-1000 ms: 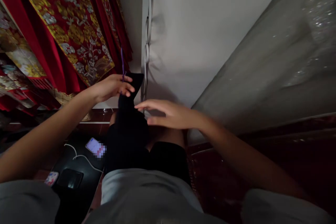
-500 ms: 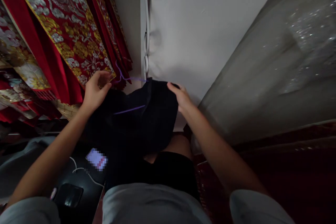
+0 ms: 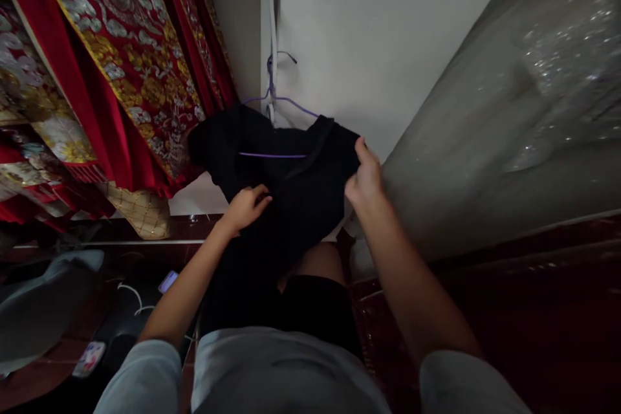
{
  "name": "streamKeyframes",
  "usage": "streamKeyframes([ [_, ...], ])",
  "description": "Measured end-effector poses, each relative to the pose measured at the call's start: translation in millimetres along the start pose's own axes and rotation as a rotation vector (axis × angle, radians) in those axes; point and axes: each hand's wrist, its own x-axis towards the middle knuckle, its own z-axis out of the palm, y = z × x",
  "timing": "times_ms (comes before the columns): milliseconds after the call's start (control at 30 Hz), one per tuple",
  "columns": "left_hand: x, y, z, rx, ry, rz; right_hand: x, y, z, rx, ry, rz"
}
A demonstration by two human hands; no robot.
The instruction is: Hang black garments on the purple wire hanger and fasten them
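A black top (image 3: 305, 194) is spread on a purple hanger (image 3: 295, 105), whose hook stands upright in front of the wall. Through the neck opening the hanger's straight lower bar shows. At the top's right shoulder edge, my right hand (image 3: 367, 174) is closed on the cloth, thumb uppermost. My left hand (image 3: 246, 207) is at the front of the top, below the neckline, its bent fingers and thumb closed on the dark fabric. The lower part of the garment hangs over my lap and blends into my black shorts.
Red embroidered costumes (image 3: 140, 71) hang at the left. A white cable (image 3: 273, 19) runs down the pale wall (image 3: 378, 32). Plastic-wrapped material (image 3: 509, 123) leans at the right. A phone (image 3: 168, 281), a white cord (image 3: 140, 301) and a grey cloth (image 3: 53, 310) lie lower left.
The hanger has turned upright, and the top now faces me spread out. My left hand has moved from beside the hook down to the garment's front; my right hand has shifted slightly right.
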Motion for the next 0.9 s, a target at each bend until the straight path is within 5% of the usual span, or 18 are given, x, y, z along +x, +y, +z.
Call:
streamKeyframes([
  [100,-22.7,5.1,26.5,-0.039,0.102,-0.055,-1.5,-1.2,-3.9,-0.027,0.208,0.104],
  [200,-43.9,18.7,52.0,-0.172,0.276,-0.171,-29.5,-20.7,-2.7,-0.149,0.308,-0.032],
  [267,-53.9,29.9,67.4,-0.312,0.409,-0.233,-74.2,-38.3,5.3,-0.154,0.238,-0.092],
  [367,-62.9,46.7,82.0,-0.525,0.579,-0.242,-152.1,-50.4,28.3,-0.04,0.077,0.086],
  [467,-66.7,63.1,84.7,-0.634,0.624,-0.231,-195.1,-45.8,52.5,0.11,-0.112,0.226],
  [633,-66.1,86.6,84.3,-0.685,0.571,-0.201,-188.8,-49.8,66.1,0.096,-0.124,0.17],
  [800,-59.0,93.5,81.3,-0.652,0.63,-0.065,-181.8,-53.3,51.6,0.155,-0.115,0.143],
  [900,-48.6,90.3,69.4,-0.511,0.548,-0.046,-182.0,-48.4,40.0,0.16,-0.174,0.15],
])
